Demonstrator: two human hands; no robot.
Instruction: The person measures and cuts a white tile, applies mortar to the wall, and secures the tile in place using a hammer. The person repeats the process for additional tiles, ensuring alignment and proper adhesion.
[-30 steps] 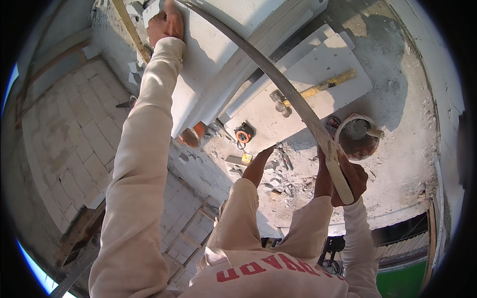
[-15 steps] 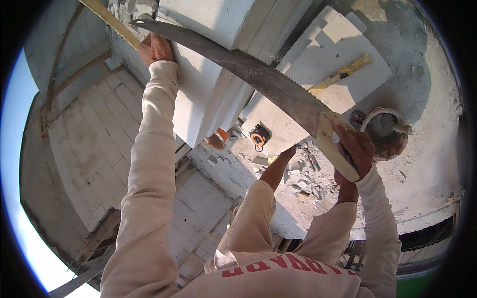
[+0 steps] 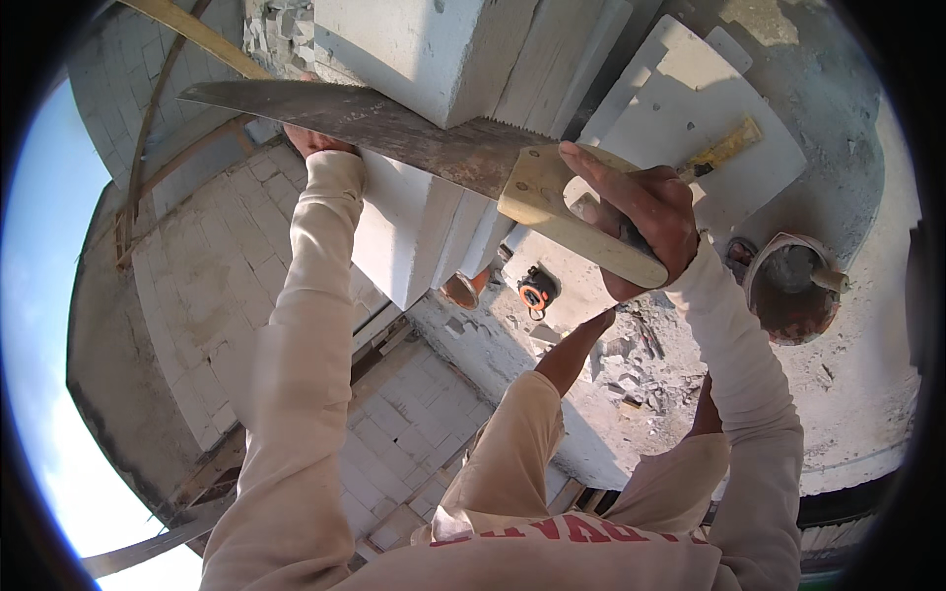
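My right hand [image 3: 655,212] is closed round the pale handle of a hand saw [image 3: 414,123], its index finger stretched along the handle's side. The long, stained blade reaches to the left with its teeth on the far edge. It lies across a white block [image 3: 394,212], against the near corner of a taller white block [image 3: 394,49]. How deep the teeth sit in the material, I cannot tell. My left hand [image 3: 320,141] is at the left end of the nearer block, beneath the blade, which hides most of its fingers.
At the right stands a mortar bucket [image 3: 793,291]. A yellow-handled tool [image 3: 724,145] lies on a white slab [image 3: 680,108]. Below the blocks are an orange-and-black tape measure [image 3: 537,289], an orange container [image 3: 465,289] and rubble [image 3: 631,369]. A wooden batten [image 3: 202,39] slants at upper left.
My right hand has pushed the saw away and to the left, so its handle is now close to the blocks. My left hand stays by the block's left end.
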